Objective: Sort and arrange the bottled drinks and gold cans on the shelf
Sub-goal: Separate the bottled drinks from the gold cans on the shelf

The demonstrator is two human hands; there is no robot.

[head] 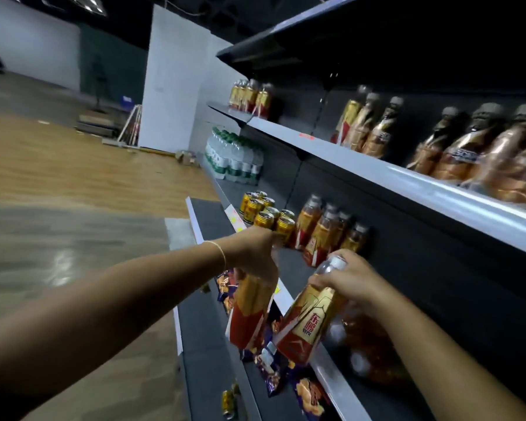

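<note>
My left hand (252,256) grips the neck of a gold-and-red labelled bottle (249,311) and holds it in front of the middle shelf (334,375). My right hand (349,278) grips the cap end of a second gold-and-red bottle (304,320), tilted over the shelf's front edge. Further along this shelf stand several gold cans (268,214) and, right of them, several matching bottles (328,229). More gold bottles (468,150) line the shelf above.
Green-capped water bottles (234,156) fill the far end of the middle level. Snack bags (307,390) lie on the lower shelf (207,344) under my hands, and a small gold can (228,402) lies near its front. Wooden floor (73,177) stretches to the left.
</note>
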